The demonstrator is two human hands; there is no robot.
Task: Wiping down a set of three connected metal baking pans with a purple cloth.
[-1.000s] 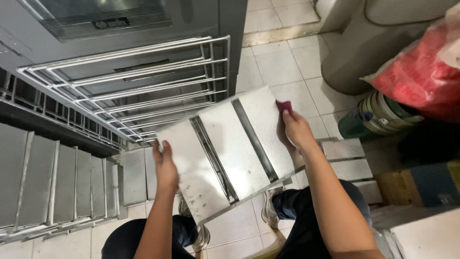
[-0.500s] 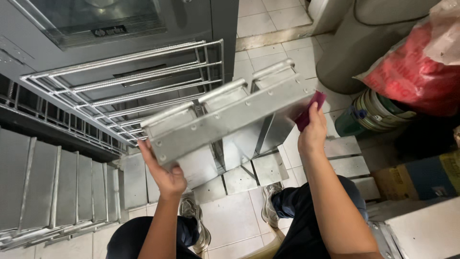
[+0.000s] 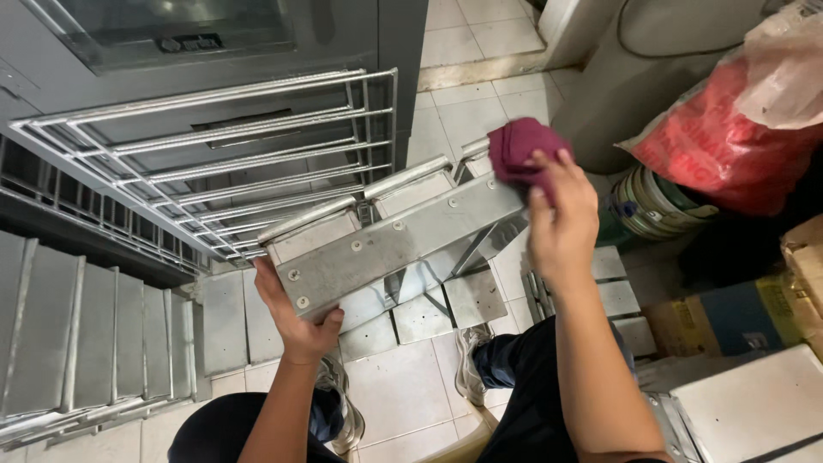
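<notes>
**A:** What have I got closest to me?

**B:** My knees in dark trousers, shoes on the tiled floor (image 3: 403, 403). Just above them my left hand (image 3: 296, 321) is curled under the lower left end of a metal tray (image 3: 386, 244), fingers wrapped round its edge, thumb up along the side. So that hand is closed on the tray.

**A:** And the tray itself?

**B:** I'm holding it tilted on edge in front of me, its riveted rim facing the camera, running from lower left to upper right. It is off the floor, between my two hands.

**A:** The other hand?

**B:** My right hand (image 3: 561, 223) is at the tray's upper right end, fingers bunched over a dark red cloth (image 3: 523, 150), which is pressed against that corner. The hand is closed on the cloth.

**A:** What lies beyond?

**B:** On the left, more metal trays (image 3: 86, 334) stand in a row on the floor. Behind the held tray is a wire rack (image 3: 214, 146) in front of a grey oven (image 3: 197, 43). Off to the right, a red plastic bag (image 3: 729, 137) rests above some cardboard boxes (image 3: 746, 317).
</notes>
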